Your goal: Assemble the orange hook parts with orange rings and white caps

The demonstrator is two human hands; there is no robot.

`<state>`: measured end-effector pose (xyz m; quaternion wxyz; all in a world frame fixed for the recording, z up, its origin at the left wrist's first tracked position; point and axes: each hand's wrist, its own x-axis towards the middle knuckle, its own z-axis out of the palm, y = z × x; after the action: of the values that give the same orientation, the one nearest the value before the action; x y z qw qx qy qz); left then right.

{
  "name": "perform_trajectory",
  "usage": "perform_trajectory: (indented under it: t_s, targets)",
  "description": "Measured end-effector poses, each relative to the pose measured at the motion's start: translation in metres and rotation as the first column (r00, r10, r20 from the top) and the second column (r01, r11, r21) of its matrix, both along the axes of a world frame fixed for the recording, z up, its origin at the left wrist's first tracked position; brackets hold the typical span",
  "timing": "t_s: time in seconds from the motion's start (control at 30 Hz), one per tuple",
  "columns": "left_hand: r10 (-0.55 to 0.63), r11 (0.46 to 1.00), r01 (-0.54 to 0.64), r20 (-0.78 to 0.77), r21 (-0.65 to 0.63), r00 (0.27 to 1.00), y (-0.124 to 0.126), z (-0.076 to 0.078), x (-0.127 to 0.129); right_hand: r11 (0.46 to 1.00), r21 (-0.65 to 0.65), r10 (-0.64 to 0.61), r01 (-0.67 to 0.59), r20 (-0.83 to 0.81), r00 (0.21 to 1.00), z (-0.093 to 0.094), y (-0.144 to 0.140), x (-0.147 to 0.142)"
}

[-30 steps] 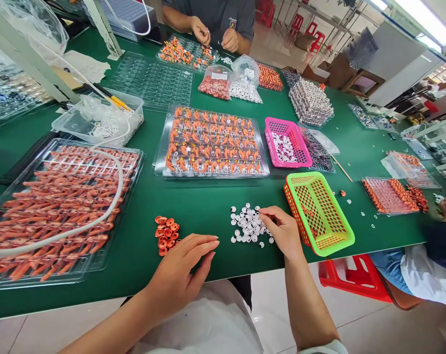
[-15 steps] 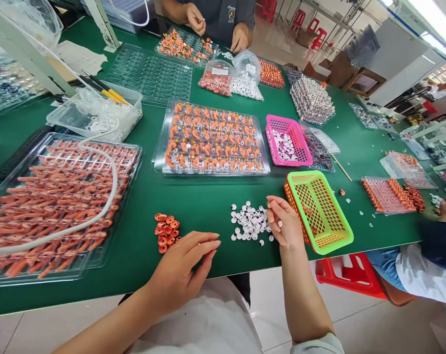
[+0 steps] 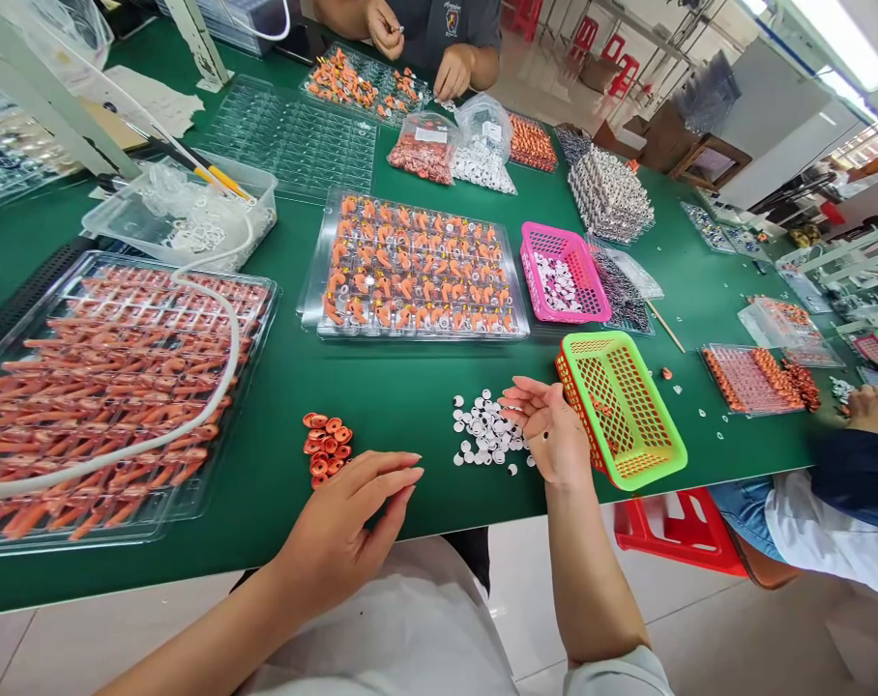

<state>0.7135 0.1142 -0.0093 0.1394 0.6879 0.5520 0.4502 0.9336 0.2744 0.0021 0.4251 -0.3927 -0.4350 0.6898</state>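
Beside the green basket (image 3: 620,406), on its near-left side, the right hand (image 3: 547,430) was held palm-up with the fingers loosely spread. A tiny dark piece could be seen on the palm, but whether it was gripped could not be told. The heap of white discs (image 3: 482,435) lay on the green table (image 3: 410,387) just left of that hand, touching or nearly touching the fingertips, and so between the basket and the left hand. Farther left of the basket, past the white discs, a small pile of orange rings (image 3: 325,454) was spread on the table. The left hand (image 3: 352,527) was laid at the table's near edge, fingers stretched out flat and together, nothing held; the orange rings lay just beyond its fingertips, close but apart.

Behind the basket and to its left, a clear tray of orange parts (image 3: 417,275) was set, and directly behind the basket a pink basket (image 3: 564,273) with white pieces inside. Far to the left of the basket, a large clear tray (image 3: 112,387) of long orange pieces was crossed by a white tube (image 3: 214,387). At the far side of the table another person's hands (image 3: 417,48) were seen over a further tray.
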Motion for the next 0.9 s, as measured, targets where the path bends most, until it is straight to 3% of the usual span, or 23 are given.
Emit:
perform_trajectory:
  t_s: [0.23,0.37,0.53,0.67,0.9]
  targets:
    - [-0.006,1.000,0.006,-0.014,-0.012,1.000,-0.004,-0.001,-0.001,0.997,-0.052,0.050,-0.065,-0.246,0.968,0.010,-0.004,0.001]
    - [-0.048,0.999,0.048,0.057,0.007,0.997,0.005,0.009,0.013,0.997,-0.001,0.071,-0.074,-0.246,0.967,0.015,-0.016,-0.013]
    - [-0.191,0.977,0.209,0.256,-0.046,0.948,0.027,0.029,0.037,0.983,0.126,0.150,-0.131,-0.153,0.977,0.018,-0.048,-0.051]
    - [-0.162,0.937,0.282,0.457,-0.207,0.875,0.032,0.033,0.041,0.979,0.146,0.157,-0.145,-0.073,0.985,0.013,-0.070,-0.066]
    - [-0.099,0.803,0.422,0.604,-0.421,0.791,0.023,0.030,0.041,0.992,0.100,0.076,-0.071,-0.046,0.996,0.006,-0.090,-0.059]
